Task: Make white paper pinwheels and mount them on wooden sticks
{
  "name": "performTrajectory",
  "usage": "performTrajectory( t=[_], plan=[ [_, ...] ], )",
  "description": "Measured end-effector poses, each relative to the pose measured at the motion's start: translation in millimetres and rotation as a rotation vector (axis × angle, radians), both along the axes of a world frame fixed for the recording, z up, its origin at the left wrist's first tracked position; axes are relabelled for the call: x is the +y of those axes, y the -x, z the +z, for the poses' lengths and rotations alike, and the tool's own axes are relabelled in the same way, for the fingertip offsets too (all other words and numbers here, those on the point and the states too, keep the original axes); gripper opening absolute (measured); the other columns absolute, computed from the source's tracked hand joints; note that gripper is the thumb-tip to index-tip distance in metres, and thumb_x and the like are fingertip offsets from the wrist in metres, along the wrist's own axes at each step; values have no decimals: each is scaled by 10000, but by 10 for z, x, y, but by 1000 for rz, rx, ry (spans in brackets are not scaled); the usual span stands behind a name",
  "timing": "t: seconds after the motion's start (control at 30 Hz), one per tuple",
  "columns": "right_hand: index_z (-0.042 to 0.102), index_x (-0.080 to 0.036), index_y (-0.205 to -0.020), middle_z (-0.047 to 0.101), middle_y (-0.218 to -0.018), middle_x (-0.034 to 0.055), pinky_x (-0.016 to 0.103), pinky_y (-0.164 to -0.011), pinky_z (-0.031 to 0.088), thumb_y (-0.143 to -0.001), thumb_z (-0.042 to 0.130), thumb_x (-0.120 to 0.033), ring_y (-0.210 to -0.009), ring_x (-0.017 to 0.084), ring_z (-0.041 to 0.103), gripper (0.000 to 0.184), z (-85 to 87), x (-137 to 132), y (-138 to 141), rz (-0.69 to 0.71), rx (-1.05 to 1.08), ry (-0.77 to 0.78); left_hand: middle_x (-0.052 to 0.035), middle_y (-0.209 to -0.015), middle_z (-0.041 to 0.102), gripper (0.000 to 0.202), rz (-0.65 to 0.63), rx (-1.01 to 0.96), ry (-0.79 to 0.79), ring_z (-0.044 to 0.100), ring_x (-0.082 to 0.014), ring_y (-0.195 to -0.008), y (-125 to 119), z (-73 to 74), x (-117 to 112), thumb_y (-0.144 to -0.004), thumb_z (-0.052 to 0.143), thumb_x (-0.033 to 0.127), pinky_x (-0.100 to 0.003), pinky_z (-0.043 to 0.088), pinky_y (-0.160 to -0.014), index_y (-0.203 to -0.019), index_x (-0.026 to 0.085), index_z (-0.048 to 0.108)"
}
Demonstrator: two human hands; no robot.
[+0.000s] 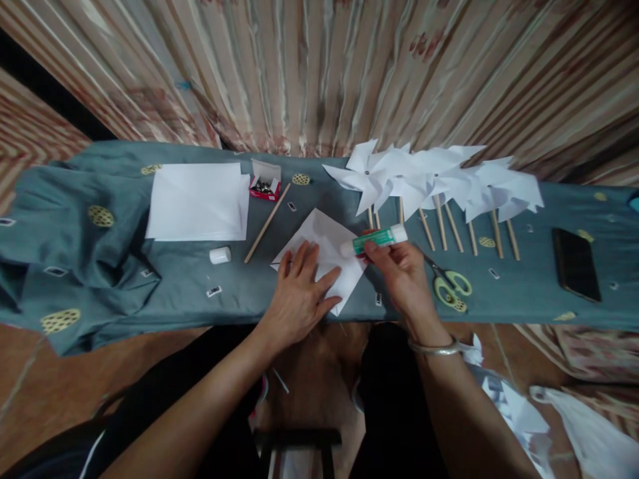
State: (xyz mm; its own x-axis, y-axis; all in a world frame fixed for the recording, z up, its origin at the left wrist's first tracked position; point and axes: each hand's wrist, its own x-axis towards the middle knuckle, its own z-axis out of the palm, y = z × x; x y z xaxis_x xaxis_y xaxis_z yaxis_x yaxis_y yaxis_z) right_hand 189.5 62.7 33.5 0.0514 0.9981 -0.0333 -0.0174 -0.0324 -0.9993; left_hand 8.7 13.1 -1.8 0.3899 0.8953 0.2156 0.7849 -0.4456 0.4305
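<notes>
Spread flat, my left hand (302, 293) presses a white paper square (319, 229) onto the cloth, its fingers apart. The square lies with one corner pointing away from me, and slits run in from some of its corners. My right hand (402, 269) grips a green and white glue stick (377, 241), held nearly level over the paper's right side. Its uncapped end points left, close to the paper; whether it touches, I cannot tell. The white glue cap (220, 255) lies on its side to the left. Between cap and paper rests a wooden stick (267, 223).
A stack of white paper (197, 199) lies at left beside an open red box (265, 181) of small metal pins. Several white paper pinwheels (436, 176) on sticks line the back right. Green-handled scissors (452, 285) and a black phone (576, 264) lie at right. A curtain (299, 73) hangs behind.
</notes>
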Motion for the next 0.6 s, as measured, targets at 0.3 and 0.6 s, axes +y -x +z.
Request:
performTrajectory(
  t=[0.3, 0.6],
  plan=[
    [656, -185, -921, 706, -834, 44, 308, -687, 498, -832, 637, -460, -734, 185, 648, 290, -160, 13, 121, 131, -540, -107, -147, -1525, 359, 491, -6, 11, -25, 223, -398, -1444, 37, -57, 13, -872, 566, 482, -634, 206, -1119, -1323, 289, 550],
    [640, -190, -953, 692, -754, 31, 275, -597, 466, -860, 594, -427, -627, 172, 618, 259, -55, -25, 250, 113, -762, -181, -142, -1528, 355, 499, -12, -45, -10, 227, -407, -1441, 50, -93, 15, -872, 550, 512, -641, 204, -1119, -1314, 281, 553]
  ],
)
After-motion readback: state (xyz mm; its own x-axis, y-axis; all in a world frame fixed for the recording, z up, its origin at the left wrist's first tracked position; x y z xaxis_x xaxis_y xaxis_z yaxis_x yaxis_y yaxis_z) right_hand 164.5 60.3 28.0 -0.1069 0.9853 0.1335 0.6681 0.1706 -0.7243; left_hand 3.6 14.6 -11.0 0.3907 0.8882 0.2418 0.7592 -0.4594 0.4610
